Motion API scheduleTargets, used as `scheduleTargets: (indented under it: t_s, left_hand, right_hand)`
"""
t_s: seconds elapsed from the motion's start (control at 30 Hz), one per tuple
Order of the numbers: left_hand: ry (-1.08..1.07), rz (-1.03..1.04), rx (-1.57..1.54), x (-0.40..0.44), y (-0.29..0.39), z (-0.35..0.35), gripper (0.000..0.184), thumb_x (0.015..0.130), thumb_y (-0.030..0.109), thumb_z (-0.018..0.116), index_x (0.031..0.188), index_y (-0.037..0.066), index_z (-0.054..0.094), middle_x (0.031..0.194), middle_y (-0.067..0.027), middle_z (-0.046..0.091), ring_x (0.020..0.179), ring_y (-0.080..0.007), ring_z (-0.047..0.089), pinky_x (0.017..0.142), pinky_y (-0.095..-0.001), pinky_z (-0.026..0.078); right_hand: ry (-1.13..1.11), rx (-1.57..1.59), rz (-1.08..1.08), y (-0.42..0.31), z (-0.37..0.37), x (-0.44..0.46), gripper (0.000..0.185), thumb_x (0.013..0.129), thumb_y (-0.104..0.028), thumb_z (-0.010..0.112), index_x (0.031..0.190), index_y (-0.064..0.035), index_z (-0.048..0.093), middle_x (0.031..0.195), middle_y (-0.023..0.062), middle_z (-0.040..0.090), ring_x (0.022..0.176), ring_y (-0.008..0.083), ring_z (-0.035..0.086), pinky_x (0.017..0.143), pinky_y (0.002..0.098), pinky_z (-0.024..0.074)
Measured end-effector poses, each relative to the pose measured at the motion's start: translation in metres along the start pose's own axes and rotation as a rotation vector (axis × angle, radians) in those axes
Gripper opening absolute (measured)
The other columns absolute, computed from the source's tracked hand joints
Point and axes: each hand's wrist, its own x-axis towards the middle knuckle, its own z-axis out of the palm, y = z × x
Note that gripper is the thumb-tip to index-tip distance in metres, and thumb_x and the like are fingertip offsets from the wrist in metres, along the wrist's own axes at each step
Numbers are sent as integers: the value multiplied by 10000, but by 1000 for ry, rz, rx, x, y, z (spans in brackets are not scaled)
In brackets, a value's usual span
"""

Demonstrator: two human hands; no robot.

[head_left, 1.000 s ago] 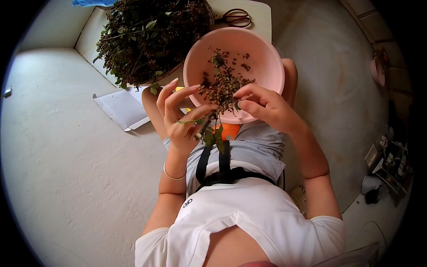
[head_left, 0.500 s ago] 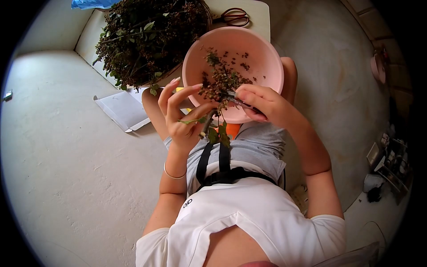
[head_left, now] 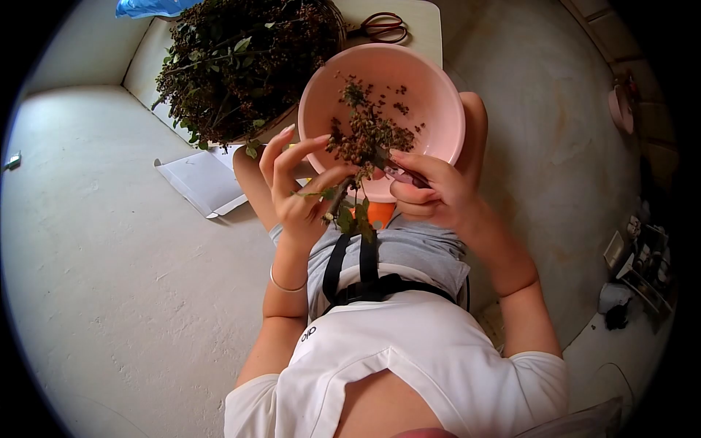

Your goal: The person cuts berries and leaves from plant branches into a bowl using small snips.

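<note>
My left hand (head_left: 298, 190) pinches the woody stem of a berry-laden branch (head_left: 361, 142), which looks like Sichuan pepper; its other fingers are spread. Clusters of small reddish-brown berries on the branch hang over a pink basin (head_left: 454, 120), and a few green leaves droop near the stem's lower end. My right hand (head_left: 438, 191) is closed around what look like small dark-handled scissors (head_left: 409, 177), their metal tip among the berry stalks. Fingers partly hide the handles. Loose berries lie inside the basin, which rests between my legs.
A large basket heaped with similar branches (head_left: 241, 69) stands on the pale table (head_left: 431, 29) at upper left. Beside it lie red-handled scissors (head_left: 385, 28). A white sheet or box flap (head_left: 201, 179) is left of my leg, and assorted items (head_left: 642, 263) sit at far right.
My right hand has shifted slightly downward and turned, its fingers curling more around the tool. My left hand and the branch stay nearly in place.
</note>
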Motion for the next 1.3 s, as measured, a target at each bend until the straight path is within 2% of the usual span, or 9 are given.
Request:
scheduleTargets:
  t_s: [0.23, 0.33, 0.4, 0.47, 0.53, 0.6, 1.17, 1.23, 1.3]
  left_hand:
    - [57, -29, -94, 1, 0, 8, 272, 612, 158, 684, 858, 106, 788, 1172, -114, 618, 1235, -336, 424, 969, -412, 421]
    - [11, -50, -83, -3, -6, 4, 318, 850, 390, 677, 867, 89, 779, 1201, -102, 585, 1282, -311, 391, 1047, -430, 356]
    - [19, -67, -90, -3, -5, 4, 324, 855, 388, 672, 873, 82, 778, 1204, -104, 583, 1286, -310, 387, 1052, -434, 349]
    - [22, -84, -103, -2, -3, 3, 331, 859, 387, 668, 880, 75, 776, 1208, -106, 581, 1290, -309, 383, 1058, -438, 342]
    - [69, -66, -87, -1, -3, 4, 252, 618, 190, 739, 847, 92, 784, 1172, -121, 618, 1242, -339, 419, 975, -420, 409]
    - [71, -66, -93, 1, -2, 5, 249, 621, 187, 744, 847, 93, 784, 1172, -121, 617, 1242, -339, 419, 977, -422, 407]
    - [83, -44, -110, 3, 0, 6, 260, 626, 195, 740, 851, 72, 781, 1161, -136, 621, 1232, -338, 430, 968, -421, 418]
    - [49, -45, -124, 0, -4, 6, 335, 884, 395, 652, 888, 83, 774, 1191, -103, 595, 1284, -304, 398, 1044, -429, 362]
    - [48, -51, -118, -1, -5, 7, 338, 882, 400, 653, 887, 85, 775, 1188, -104, 596, 1285, -303, 397, 1041, -427, 365]
  right_hand:
    - [2, 249, 33, 9, 2, 0, 393, 1053, -269, 282, 1122, 21, 539, 457, -40, 322, 344, 57, 230, 362, 219, 229]
    - [105, -75, -66, 11, 8, -4, 353, 1051, -283, 334, 1126, -8, 542, 487, -27, 358, 373, 56, 268, 383, 222, 256]
    - [292, -647, -263, 11, 7, -6, 279, 1026, -256, 462, 1132, -13, 552, 615, -8, 510, 502, 40, 435, 470, 195, 350]
    - [346, -749, -324, 16, 10, -7, 258, 1001, -220, 521, 1134, -1, 555, 719, 0, 563, 623, 35, 499, 548, 187, 396]
    - [403, -855, -389, 17, 14, -8, 253, 977, -185, 579, 1136, 11, 558, 823, 9, 616, 745, 29, 563, 625, 179, 441]
    - [434, -878, -418, 15, 21, -8, 251, 957, -139, 607, 1136, 29, 556, 952, 18, 634, 891, 31, 580, 739, 185, 463]
    - [432, -872, -496, 24, 16, 2, 240, 993, -194, 558, 1143, -7, 560, 769, -32, 540, 611, -7, 408, 519, 161, 318]
    - [440, -939, -526, 22, 16, 2, 244, 1005, -211, 533, 1154, -19, 556, 728, -47, 502, 537, -4, 335, 470, 160, 260]
    - [472, -975, -501, 17, 20, 1, 227, 982, -188, 578, 1107, 0, 571, 698, -37, 545, 622, -11, 464, 519, 165, 346]
